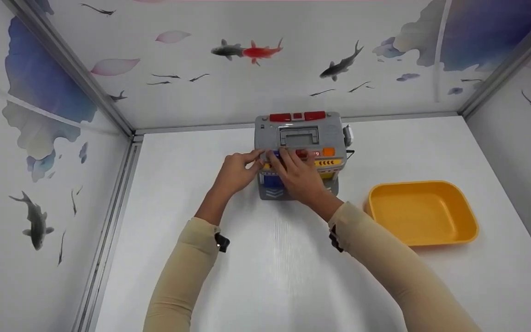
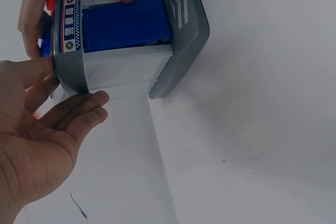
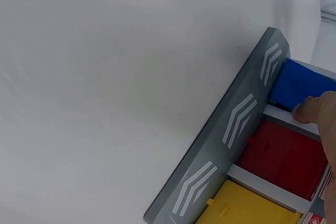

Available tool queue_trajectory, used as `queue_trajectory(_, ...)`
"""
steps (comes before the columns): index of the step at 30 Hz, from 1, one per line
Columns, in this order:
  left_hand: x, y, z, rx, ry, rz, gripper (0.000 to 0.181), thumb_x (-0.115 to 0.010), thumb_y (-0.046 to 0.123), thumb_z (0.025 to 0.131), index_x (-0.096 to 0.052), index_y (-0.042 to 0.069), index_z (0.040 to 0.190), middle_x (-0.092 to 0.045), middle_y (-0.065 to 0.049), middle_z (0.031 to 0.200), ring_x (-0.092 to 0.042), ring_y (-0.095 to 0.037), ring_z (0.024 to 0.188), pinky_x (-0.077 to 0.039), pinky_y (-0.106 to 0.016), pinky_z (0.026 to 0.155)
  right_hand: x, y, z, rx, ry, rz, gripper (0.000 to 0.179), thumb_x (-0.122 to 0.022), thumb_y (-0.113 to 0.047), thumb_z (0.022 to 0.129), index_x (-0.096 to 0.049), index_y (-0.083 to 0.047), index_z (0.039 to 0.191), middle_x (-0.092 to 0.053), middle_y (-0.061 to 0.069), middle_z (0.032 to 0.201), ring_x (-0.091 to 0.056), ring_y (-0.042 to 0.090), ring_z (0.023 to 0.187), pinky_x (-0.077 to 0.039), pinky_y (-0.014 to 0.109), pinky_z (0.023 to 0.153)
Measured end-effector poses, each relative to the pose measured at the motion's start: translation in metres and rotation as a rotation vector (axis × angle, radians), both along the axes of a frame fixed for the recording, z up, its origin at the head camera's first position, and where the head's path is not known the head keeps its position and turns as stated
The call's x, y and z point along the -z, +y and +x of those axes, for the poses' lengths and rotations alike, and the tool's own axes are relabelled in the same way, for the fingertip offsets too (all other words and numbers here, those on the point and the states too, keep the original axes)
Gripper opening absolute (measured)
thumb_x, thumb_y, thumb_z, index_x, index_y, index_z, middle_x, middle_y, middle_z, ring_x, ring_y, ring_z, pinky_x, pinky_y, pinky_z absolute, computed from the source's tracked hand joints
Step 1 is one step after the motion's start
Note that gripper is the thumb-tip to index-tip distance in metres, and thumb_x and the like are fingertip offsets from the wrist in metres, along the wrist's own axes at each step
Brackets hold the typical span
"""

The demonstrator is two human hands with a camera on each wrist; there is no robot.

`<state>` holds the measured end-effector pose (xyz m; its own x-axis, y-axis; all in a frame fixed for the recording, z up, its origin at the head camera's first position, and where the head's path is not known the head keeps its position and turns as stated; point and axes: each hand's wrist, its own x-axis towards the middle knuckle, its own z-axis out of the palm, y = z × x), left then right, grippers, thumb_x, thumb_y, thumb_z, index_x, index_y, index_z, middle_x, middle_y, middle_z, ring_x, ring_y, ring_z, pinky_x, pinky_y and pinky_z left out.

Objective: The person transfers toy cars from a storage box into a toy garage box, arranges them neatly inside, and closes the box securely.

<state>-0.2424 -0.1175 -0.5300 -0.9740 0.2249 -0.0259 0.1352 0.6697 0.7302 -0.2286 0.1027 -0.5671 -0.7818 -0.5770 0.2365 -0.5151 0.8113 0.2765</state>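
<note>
A grey toy garage (image 1: 298,138) with blue, red and yellow doors stands against the back wall. My left hand (image 1: 237,173) is at its left front roof corner, thumb and index fingertips close together against the roof's side; anything small between them is hidden. The other left fingers (image 2: 86,111) extend below the roof edge in the left wrist view. My right hand (image 1: 303,180) grips the front roof edge, its fingers on top near coloured buttons. Its thumb (image 3: 310,109) touches the front beside the blue door (image 3: 298,83). In the right wrist view the red door (image 3: 283,158) lies flat in its frame.
To the right of the garage sits a yellow-orange plastic bin (image 1: 420,212) on the white table (image 1: 265,286). White walls (image 1: 293,87) with printed fish enclose the back and both sides. A white part (image 1: 348,135) juts from the garage's right side.
</note>
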Motion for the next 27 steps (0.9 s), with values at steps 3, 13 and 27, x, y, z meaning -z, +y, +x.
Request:
queue_trajectory(3,0.000,0.000,0.000,-0.004,0.004,0.008,0.042,-0.065,0.034,0.113,-0.067,0.022,0.153,-0.069,-0.010,0.151,-0.067,-0.036,0.143,-0.056,-0.055,0.119,0.001,-0.003,-0.001,0.013,0.021,-0.020,0.107,-0.097,-0.031,0.086,-0.031,-0.020,0.170,-0.051,0.015,0.163,-0.052,0.032,0.149,-0.045,0.066,0.117)
queue_trajectory(13,0.003,0.001,0.001,-0.005,0.019,0.010,0.040,-0.065,0.030,0.114,-0.067,0.023,0.153,-0.069,-0.010,0.151,-0.065,-0.035,0.145,-0.055,-0.055,0.120,0.011,-0.007,-0.001,0.031,0.116,-0.048,0.097,-0.092,-0.030,0.092,-0.032,-0.019,0.168,-0.055,0.012,0.157,-0.054,0.029,0.143,-0.034,0.060,0.112)
queue_trajectory(27,0.003,0.002,0.002,0.005,0.006,0.011,0.042,-0.064,0.029,0.114,-0.065,0.019,0.155,-0.069,-0.011,0.152,-0.065,-0.035,0.146,-0.057,-0.051,0.119,0.010,-0.017,0.000,0.103,0.080,-0.045,0.110,-0.096,-0.031,0.087,-0.026,-0.018,0.170,-0.050,0.012,0.159,-0.049,0.028,0.146,-0.030,0.055,0.118)
